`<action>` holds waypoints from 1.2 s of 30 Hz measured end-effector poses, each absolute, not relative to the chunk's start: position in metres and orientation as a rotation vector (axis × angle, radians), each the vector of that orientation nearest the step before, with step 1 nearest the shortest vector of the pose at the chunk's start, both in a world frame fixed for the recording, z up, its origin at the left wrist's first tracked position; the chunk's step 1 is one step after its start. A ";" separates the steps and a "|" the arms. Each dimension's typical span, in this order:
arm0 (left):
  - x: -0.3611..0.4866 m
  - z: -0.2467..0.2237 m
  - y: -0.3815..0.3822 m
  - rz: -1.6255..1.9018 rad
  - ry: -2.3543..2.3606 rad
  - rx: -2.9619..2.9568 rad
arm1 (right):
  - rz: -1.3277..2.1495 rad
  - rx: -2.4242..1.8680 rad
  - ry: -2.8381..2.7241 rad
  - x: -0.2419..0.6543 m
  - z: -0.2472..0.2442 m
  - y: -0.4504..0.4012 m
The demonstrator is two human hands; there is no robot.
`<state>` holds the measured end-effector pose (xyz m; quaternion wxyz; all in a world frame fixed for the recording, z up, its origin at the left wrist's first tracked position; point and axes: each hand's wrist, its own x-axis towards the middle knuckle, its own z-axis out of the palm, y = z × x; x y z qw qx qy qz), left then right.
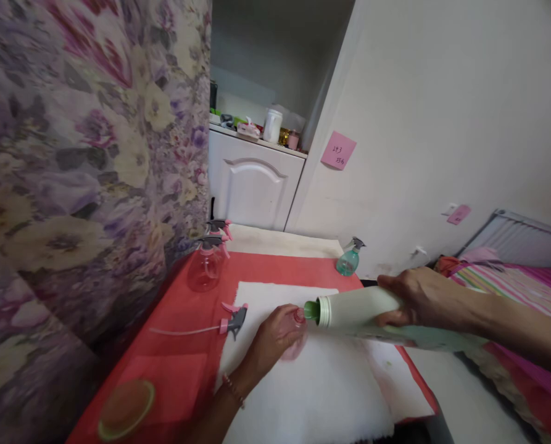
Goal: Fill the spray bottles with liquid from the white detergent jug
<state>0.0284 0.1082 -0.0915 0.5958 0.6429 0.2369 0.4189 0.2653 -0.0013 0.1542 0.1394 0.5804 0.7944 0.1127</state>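
Note:
My left hand (275, 339) is wrapped round a clear pink bottle (296, 346) with no sprayer on its neck, over a white cloth (312, 394). From the right, my right hand (407, 296) grips a large pale green bottle (353, 310), tilted nearly level. Its open mouth is close to the pink bottle's neck, with something green between the two. Left of my left hand lies a loose grey and pink spray head (233, 322) with its long tube. Any liquid level in the pink bottle is hard to make out.
Pink spray bottles (205, 271) stand at the red table's (275, 266) back left, a teal spray bottle (348, 262) at the back right. A round green-rimmed lid (127, 408) lies front left. Floral curtain (71, 185) hangs left; a bed (511, 277) is right.

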 end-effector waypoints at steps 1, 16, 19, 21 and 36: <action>0.028 -0.091 0.108 0.977 0.559 1.505 | 0.327 1.680 2.294 0.265 0.154 -0.001; 0.027 -0.083 0.106 0.976 0.602 1.521 | 0.339 1.672 2.369 0.269 0.153 -0.001; 0.027 -0.084 0.107 0.986 0.592 1.533 | 0.344 1.686 2.364 0.271 0.150 -0.001; 0.027 -0.084 0.107 0.987 0.586 1.531 | 0.323 1.710 2.368 0.272 0.148 -0.002; 0.026 -0.085 0.108 0.970 0.643 1.575 | -0.151 2.080 2.420 0.304 0.097 -0.013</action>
